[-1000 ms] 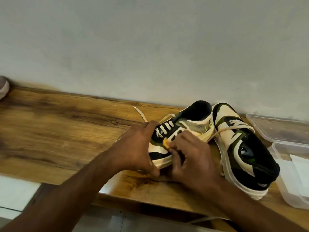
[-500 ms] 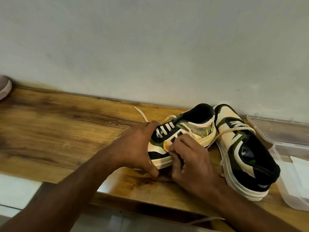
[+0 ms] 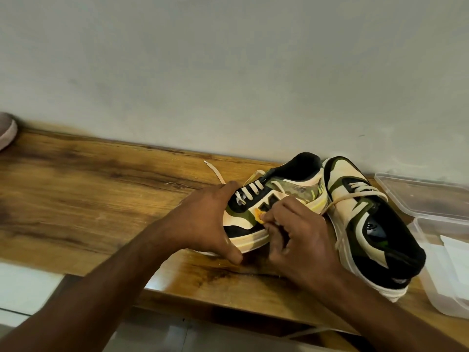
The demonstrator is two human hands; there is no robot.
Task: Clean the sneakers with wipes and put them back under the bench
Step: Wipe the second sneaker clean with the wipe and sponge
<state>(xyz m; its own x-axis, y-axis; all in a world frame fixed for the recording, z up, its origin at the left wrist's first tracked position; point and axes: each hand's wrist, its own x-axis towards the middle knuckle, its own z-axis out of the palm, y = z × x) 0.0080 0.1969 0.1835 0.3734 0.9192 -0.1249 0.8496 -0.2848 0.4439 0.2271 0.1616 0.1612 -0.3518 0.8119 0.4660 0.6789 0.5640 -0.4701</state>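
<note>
While the left hand [image 3: 203, 222] curls round the toe of a cream, olive and black lace-up sneaker [image 3: 274, 199], thumb low against the pale rubber sole and fingers over the laces, the shoe sits on a glossy, dark-grained wooden bench top [image 3: 101, 199]. Just beside that sneaker's near side, the right hand [image 3: 302, 237] has its fingers bent and pinched on a small crumpled orange-stained wipe [image 3: 258, 215], which presses against the smooth cream side panel next to a black block marking. A flat cream lace end [image 3: 214, 171] trails from the sneaker across the wood toward the wall. Touching the held sneaker on its right lies the second cream, olive and black sneaker [image 3: 368, 224], pointing the opposite way, its padded black collar nearest the camera and its thick ribbed sole facing outward. Further right of the pair stands a clear, thin-walled plastic box [image 3: 426, 240] with its hinged lid open; white folded sheets [image 3: 456, 252] lie inside. Behind the sneakers rises a matte, pale grey plaster wall [image 3: 228, 72]. Far left of the sneakers, at the frame edge, a rounded pinkish-grey object [image 3: 6, 130] rests on the bench; what it is cannot be told.
</note>
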